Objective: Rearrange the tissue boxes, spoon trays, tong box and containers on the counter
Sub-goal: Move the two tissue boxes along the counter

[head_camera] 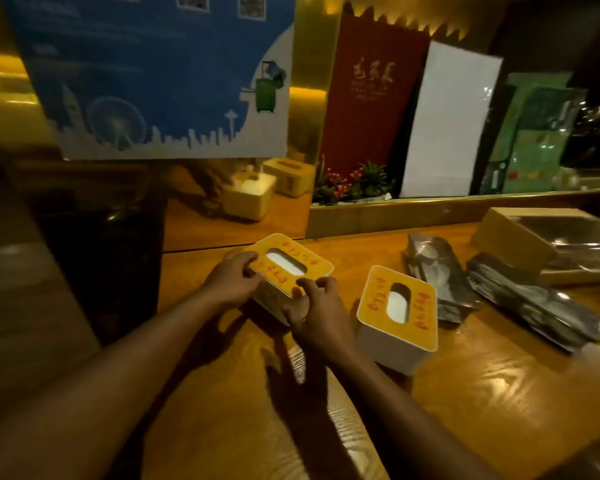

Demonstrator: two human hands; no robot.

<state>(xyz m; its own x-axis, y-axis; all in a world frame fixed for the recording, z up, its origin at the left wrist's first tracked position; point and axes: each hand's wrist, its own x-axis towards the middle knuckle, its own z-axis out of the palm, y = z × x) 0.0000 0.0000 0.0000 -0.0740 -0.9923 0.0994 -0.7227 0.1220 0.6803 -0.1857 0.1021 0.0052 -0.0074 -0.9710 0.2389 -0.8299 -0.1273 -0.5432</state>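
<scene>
Two tissue boxes sit on the wooden counter (465,393). My left hand (231,280) and right hand (317,315) clamp the far-left tissue box (288,265) by its near edges; the second tissue box (397,311) stands just right, with two shiny spoon trays (440,278) beyond.
</scene>
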